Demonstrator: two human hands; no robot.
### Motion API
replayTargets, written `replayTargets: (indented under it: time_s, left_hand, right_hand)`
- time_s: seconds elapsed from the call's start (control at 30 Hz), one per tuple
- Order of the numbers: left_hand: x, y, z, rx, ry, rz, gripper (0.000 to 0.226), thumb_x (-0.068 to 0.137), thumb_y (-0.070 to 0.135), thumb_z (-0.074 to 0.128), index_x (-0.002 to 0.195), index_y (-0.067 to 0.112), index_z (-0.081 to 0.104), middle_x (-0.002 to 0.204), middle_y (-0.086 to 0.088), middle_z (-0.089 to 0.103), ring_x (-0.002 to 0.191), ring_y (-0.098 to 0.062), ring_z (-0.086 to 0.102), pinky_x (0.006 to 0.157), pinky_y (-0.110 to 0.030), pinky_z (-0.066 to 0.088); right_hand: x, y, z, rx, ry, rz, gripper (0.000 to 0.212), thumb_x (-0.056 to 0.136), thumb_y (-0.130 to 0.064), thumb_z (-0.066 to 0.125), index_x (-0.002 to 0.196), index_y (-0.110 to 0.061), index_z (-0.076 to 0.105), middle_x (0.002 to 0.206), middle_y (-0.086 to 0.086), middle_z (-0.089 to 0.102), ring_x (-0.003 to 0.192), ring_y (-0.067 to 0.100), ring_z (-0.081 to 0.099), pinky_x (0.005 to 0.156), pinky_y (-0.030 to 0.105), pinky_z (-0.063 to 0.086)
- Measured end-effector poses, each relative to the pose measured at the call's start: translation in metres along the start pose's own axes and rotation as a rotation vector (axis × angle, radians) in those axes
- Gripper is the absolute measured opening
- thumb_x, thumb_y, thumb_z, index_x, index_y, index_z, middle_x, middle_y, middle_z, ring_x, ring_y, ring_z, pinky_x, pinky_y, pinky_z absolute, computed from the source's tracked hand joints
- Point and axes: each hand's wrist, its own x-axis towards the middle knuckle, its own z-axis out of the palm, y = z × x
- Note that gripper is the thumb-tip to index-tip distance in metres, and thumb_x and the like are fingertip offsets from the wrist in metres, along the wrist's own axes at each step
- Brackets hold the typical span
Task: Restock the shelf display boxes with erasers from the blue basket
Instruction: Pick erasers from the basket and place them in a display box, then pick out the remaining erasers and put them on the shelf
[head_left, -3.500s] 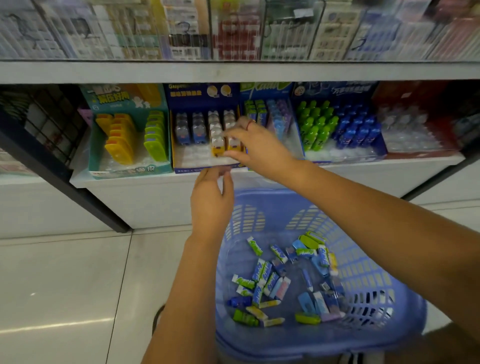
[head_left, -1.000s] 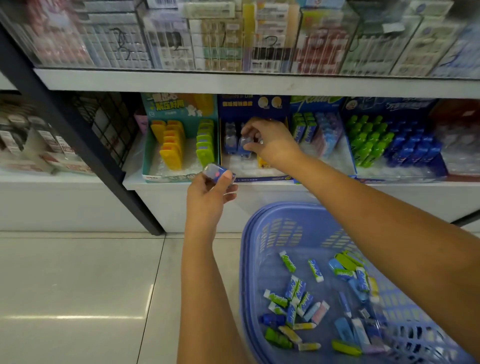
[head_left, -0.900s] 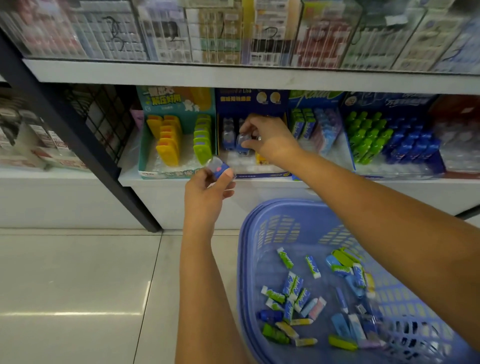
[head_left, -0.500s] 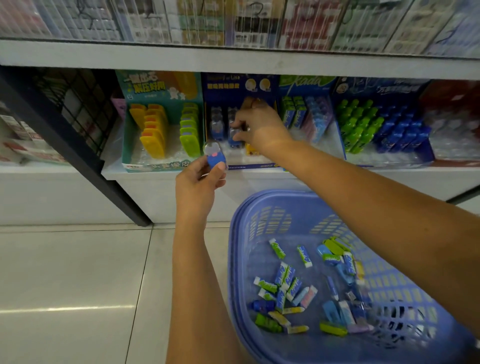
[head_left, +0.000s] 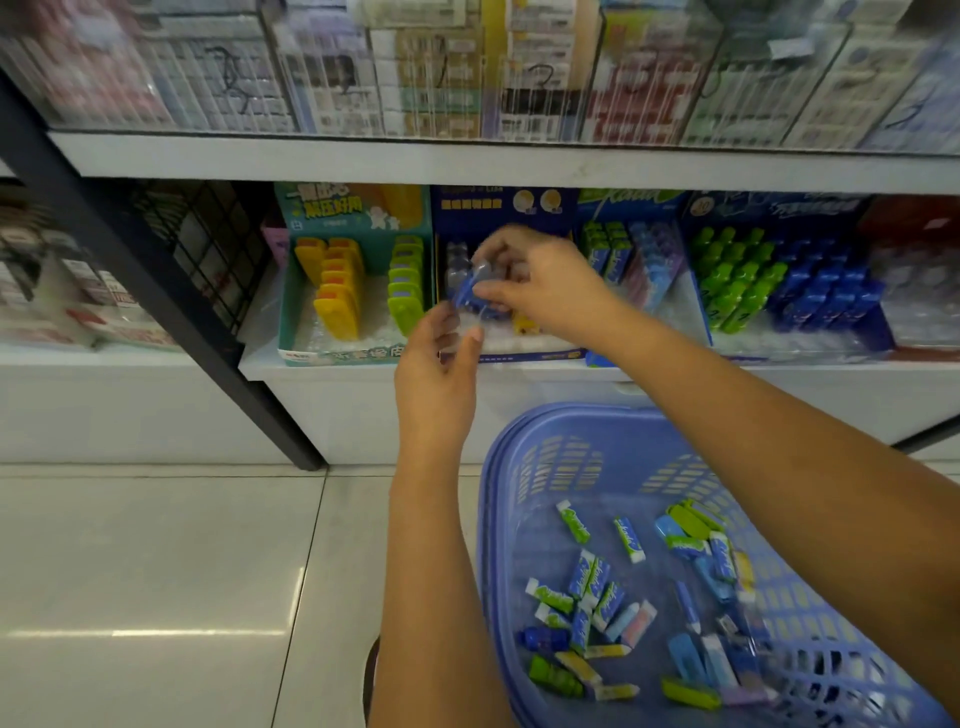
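My right hand (head_left: 545, 291) pinches a small blue eraser with a clear cap (head_left: 466, 289) in front of the dark blue display box (head_left: 530, 356) on the lower shelf. My left hand (head_left: 439, 364) is just below the eraser, fingers loosely curled and thumb apart from it. I cannot tell whether a fingertip still touches it. The blue basket (head_left: 501, 467) sits on the floor at lower right under my right forearm. Several loose wrapped erasers (head_left: 597, 592) in green, blue, pink and yellow lie in it.
Left of the blue box stands a teal display box (head_left: 337, 354) with yellow and green items. To the right are stick erasers (head_left: 618, 254), then green and blue bottle-shaped ones (head_left: 753, 291). An upper shelf edge (head_left: 519, 166) overhangs; a black post (head_left: 156, 291) slants at left.
My left hand held the blue eraser below the shelf edge and raised it. My right hand came out of the blue box and now pinches it; the left hand's grip has loosened.
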Motion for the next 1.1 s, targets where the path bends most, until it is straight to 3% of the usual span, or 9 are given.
replayTargets:
  time_s: [0.07, 0.2, 0.3, 0.63, 0.77, 0.83, 0.93, 1.0, 1.1]
  left_hand:
    - [0.0, -0.004, 0.004, 0.215, -0.042, 0.021, 0.037, 0.095, 0.024, 0.055, 0.129, 0.008, 0.055, 0.127, -0.006, 0.058, 0.112, -0.016, 0.054, 0.079, -0.007, 0.035]
    - [-0.006, -0.01, 0.013, 0.396, -0.124, 0.056, 0.034, 0.093, 0.017, 0.057, 0.125, 0.006, 0.058, 0.13, -0.009, 0.054, 0.122, -0.022, 0.049, 0.096, -0.018, 0.033]
    - [-0.006, -0.013, 0.013, 0.448, -0.14, 0.079, 0.034, 0.091, 0.015, 0.058, 0.124, 0.006, 0.059, 0.128, -0.011, 0.055, 0.121, -0.023, 0.049, 0.098, -0.02, 0.033]
    - [-0.003, -0.011, 0.008, 0.465, -0.185, 0.059, 0.034, 0.093, 0.017, 0.057, 0.125, 0.007, 0.059, 0.129, -0.009, 0.056, 0.12, -0.021, 0.051, 0.097, -0.023, 0.036]
    - [-0.014, 0.0, 0.012, 0.358, -0.07, 0.057, 0.024, 0.095, 0.019, 0.053, 0.113, 0.008, 0.066, 0.113, -0.009, 0.066, 0.103, -0.021, 0.061, 0.088, -0.027, 0.045]
    - [-0.019, 0.004, 0.019, 0.275, -0.064, 0.045, 0.02, 0.095, 0.018, 0.051, 0.097, 0.008, 0.069, 0.091, -0.01, 0.07, 0.083, -0.024, 0.066, 0.076, -0.034, 0.053]
    - [-0.029, -0.005, 0.048, 0.351, -0.266, -0.029, 0.022, 0.091, 0.014, 0.051, 0.083, 0.002, 0.068, 0.077, -0.015, 0.07, 0.072, -0.031, 0.066, 0.07, -0.041, 0.054]
    - [-0.044, -0.022, 0.076, 0.459, -0.474, -0.102, 0.024, 0.089, 0.012, 0.051, 0.076, -0.002, 0.065, 0.074, -0.022, 0.066, 0.07, -0.034, 0.065, 0.072, -0.044, 0.053]
    - [-0.076, -0.064, 0.111, 0.624, -0.766, -0.231, 0.028, 0.09, 0.008, 0.049, 0.064, 0.001, 0.056, 0.064, -0.023, 0.051, 0.066, -0.031, 0.054, 0.068, -0.045, 0.046]
  right_hand:
    - [0.013, 0.002, 0.001, -0.193, 0.011, 0.014, 0.024, 0.089, -0.019, 0.062, 0.113, -0.017, 0.061, 0.1, -0.001, 0.062, 0.088, 0.01, 0.06, 0.086, 0.03, 0.049]
    - [0.026, 0.003, 0.008, -0.377, -0.057, 0.021, 0.031, 0.089, -0.019, 0.063, 0.12, -0.016, 0.06, 0.113, 0.006, 0.063, 0.104, 0.02, 0.058, 0.086, 0.027, 0.043]
    - [0.028, 0.002, 0.014, -0.442, -0.091, 0.0, 0.027, 0.087, -0.018, 0.065, 0.113, -0.012, 0.058, 0.108, 0.006, 0.065, 0.1, 0.021, 0.06, 0.08, 0.027, 0.042]
    - [0.047, -0.006, 0.025, -0.62, -0.14, -0.009, 0.032, 0.09, -0.022, 0.061, 0.119, -0.01, 0.061, 0.13, 0.011, 0.048, 0.124, 0.026, 0.039, 0.092, 0.029, 0.037]
    - [0.017, -0.005, 0.011, -0.523, -0.101, -0.041, 0.04, 0.09, -0.026, 0.06, 0.128, -0.013, 0.055, 0.13, 0.012, 0.046, 0.118, 0.024, 0.046, 0.094, 0.031, 0.041]
    - [-0.025, 0.011, 0.0, -0.412, 0.016, -0.095, 0.028, 0.091, -0.029, 0.059, 0.112, -0.01, 0.061, 0.11, 0.008, 0.055, 0.101, 0.02, 0.053, 0.082, 0.026, 0.041]
    - [-0.097, 0.06, -0.006, -0.338, -0.011, 0.026, 0.02, 0.091, -0.029, 0.06, 0.078, -0.013, 0.062, 0.069, 0.002, 0.057, 0.066, 0.016, 0.053, 0.061, 0.026, 0.038]
    - [-0.136, 0.11, -0.003, -0.366, -0.211, 0.26, 0.017, 0.088, -0.025, 0.062, 0.082, -0.009, 0.067, 0.078, 0.01, 0.067, 0.075, 0.023, 0.062, 0.069, 0.03, 0.045]
    - [-0.178, 0.177, 0.008, -0.384, -0.421, 0.56, 0.024, 0.088, -0.02, 0.062, 0.108, -0.007, 0.065, 0.109, 0.013, 0.067, 0.103, 0.027, 0.061, 0.085, 0.031, 0.044]
